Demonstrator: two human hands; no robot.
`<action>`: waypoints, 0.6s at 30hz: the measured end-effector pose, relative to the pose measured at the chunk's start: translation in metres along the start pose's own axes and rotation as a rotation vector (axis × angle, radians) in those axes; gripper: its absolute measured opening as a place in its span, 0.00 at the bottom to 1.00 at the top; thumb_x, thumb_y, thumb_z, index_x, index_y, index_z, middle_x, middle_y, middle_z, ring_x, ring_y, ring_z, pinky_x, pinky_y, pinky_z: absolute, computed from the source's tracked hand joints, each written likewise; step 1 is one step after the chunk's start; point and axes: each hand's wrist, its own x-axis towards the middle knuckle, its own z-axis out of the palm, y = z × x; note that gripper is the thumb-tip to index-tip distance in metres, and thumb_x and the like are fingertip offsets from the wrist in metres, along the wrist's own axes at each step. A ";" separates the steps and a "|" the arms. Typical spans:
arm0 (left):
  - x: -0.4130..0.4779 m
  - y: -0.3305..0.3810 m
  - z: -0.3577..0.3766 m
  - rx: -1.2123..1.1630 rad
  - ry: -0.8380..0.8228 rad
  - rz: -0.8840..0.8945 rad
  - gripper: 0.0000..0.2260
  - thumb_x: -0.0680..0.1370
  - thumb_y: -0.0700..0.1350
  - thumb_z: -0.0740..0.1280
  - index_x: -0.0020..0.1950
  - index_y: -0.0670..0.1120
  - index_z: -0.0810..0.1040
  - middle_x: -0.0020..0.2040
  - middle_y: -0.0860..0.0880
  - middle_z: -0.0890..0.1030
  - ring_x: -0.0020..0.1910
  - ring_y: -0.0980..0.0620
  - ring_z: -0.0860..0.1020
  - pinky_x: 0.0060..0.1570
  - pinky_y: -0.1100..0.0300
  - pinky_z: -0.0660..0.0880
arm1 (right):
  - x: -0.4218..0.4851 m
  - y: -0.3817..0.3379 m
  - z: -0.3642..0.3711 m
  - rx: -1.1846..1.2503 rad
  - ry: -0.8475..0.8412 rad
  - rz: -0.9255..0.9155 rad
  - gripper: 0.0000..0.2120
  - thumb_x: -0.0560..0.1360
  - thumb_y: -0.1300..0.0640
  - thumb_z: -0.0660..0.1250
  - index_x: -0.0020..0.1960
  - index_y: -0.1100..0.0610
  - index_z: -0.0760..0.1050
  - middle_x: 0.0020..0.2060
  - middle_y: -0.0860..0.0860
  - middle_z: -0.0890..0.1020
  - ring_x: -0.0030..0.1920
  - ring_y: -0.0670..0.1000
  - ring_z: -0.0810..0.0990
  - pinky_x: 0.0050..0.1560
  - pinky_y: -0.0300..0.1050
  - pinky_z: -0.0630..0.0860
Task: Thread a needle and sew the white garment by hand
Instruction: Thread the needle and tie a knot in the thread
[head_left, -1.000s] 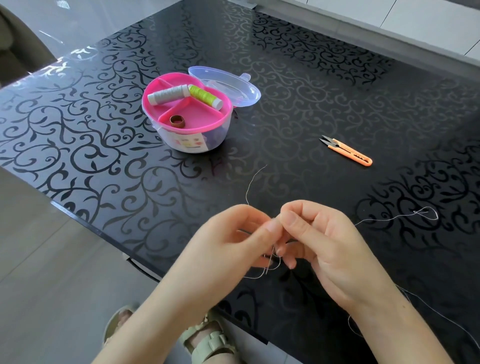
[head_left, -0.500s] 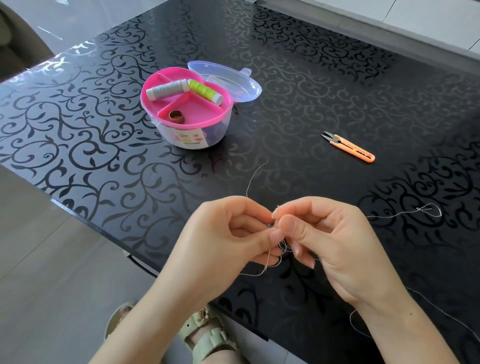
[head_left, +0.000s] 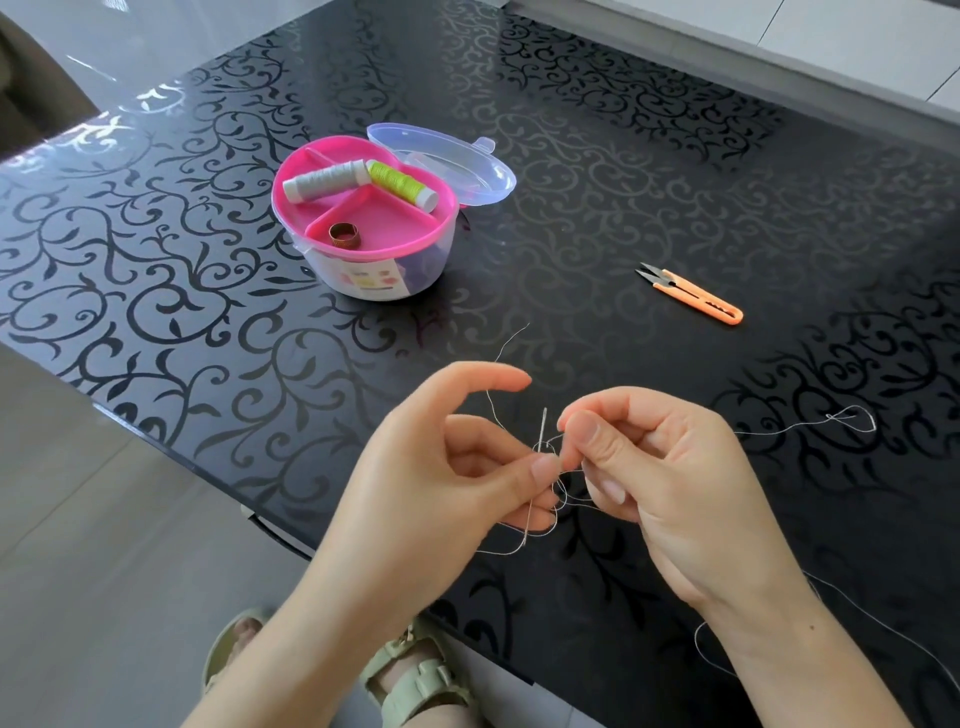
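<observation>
White thread (head_left: 511, 341) and steel needle (head_left: 542, 432) pinched between two hands

Left hand (head_left: 431, 483) grips the needle's lower shaft between thumb and a curled finger, its index finger lifted free and arched above; the needle stands nearly upright, just beside the right hand's fingertips. Right hand (head_left: 670, 488) is curled, thumb and forefinger pinching the thread close to the needle. Thread loops hang under both sets of fingertips, one end rising past the left forefinger, the other trailing off beyond the right wrist over the black table (head_left: 597, 171).
</observation>
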 end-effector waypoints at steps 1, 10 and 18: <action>0.000 0.000 -0.001 -0.011 0.012 0.008 0.18 0.66 0.39 0.73 0.54 0.51 0.77 0.33 0.44 0.82 0.33 0.46 0.83 0.37 0.57 0.81 | 0.000 0.000 -0.001 0.023 0.012 0.000 0.10 0.67 0.54 0.68 0.39 0.61 0.78 0.22 0.47 0.75 0.21 0.44 0.64 0.23 0.33 0.63; -0.001 0.001 -0.001 0.115 0.132 0.018 0.11 0.73 0.33 0.69 0.39 0.48 0.84 0.35 0.47 0.84 0.33 0.52 0.83 0.42 0.61 0.80 | 0.000 0.002 -0.004 0.107 0.045 -0.084 0.02 0.67 0.59 0.71 0.38 0.57 0.82 0.27 0.54 0.78 0.22 0.46 0.65 0.24 0.34 0.64; -0.003 0.000 0.008 0.400 0.109 0.310 0.03 0.71 0.50 0.72 0.39 0.52 0.83 0.35 0.56 0.83 0.34 0.58 0.82 0.36 0.65 0.77 | -0.002 0.007 -0.003 -0.080 0.020 -0.218 0.04 0.70 0.58 0.68 0.41 0.52 0.82 0.27 0.48 0.79 0.24 0.43 0.69 0.27 0.35 0.68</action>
